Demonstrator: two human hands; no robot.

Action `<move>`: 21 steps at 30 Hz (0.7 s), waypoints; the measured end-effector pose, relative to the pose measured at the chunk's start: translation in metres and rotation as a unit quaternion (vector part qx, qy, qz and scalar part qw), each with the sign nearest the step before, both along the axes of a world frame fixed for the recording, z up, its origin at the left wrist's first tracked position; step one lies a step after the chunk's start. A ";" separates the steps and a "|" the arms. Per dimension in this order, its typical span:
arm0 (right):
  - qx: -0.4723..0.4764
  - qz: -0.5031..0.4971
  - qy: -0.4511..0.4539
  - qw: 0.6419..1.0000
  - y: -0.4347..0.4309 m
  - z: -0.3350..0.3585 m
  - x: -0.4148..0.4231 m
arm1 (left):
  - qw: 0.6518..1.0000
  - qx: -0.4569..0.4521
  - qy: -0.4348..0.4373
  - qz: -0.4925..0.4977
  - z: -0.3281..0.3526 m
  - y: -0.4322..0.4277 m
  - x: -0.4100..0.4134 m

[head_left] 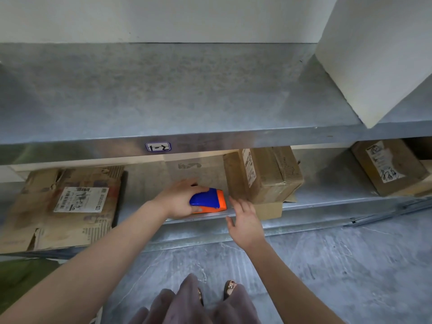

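Note:
A blue and orange handheld device (pixel 209 201) lies at the front of the lower metal shelf (pixel 315 199). My left hand (pixel 180 198) grips its left end, fingers curled over the top and thumb underneath. Just right of the device, my right hand (pixel 244 218) hovers at the shelf's front edge with fingers spread and holds nothing. It is close to the corner of a brown cardboard box (pixel 264 174).
A flattened carton with a shipping label (pixel 63 204) lies on the lower shelf at left. Another labelled box (pixel 388 167) stands at far right. On the upper shelf (pixel 163 90), tagged "1-2", sits a white block (pixel 378 54) at right. Grey floor and my feet below.

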State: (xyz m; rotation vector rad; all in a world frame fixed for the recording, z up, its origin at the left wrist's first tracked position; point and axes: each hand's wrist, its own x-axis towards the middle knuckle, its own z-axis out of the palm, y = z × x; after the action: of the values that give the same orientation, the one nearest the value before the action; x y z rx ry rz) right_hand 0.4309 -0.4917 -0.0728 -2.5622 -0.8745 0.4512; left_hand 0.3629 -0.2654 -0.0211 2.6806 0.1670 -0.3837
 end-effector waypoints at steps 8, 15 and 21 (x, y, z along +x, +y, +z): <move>-0.045 0.033 -0.015 0.998 0.000 0.000 0.000 | 1.000 -0.001 -0.014 0.010 0.005 -0.002 -0.013; -0.074 0.051 -0.032 0.995 0.009 -0.004 -0.003 | 0.999 -0.015 -0.012 0.034 0.010 -0.007 -0.025; -0.094 0.046 -0.025 0.994 0.018 -0.008 -0.004 | 0.999 -0.019 0.000 0.039 0.010 0.006 -0.037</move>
State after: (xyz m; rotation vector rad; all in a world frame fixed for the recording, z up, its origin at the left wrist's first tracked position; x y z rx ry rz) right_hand 0.4270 -0.4739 -0.0811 -2.7227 -1.0163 0.5211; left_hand 0.3264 -0.2591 -0.0111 2.6278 0.2611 -0.3582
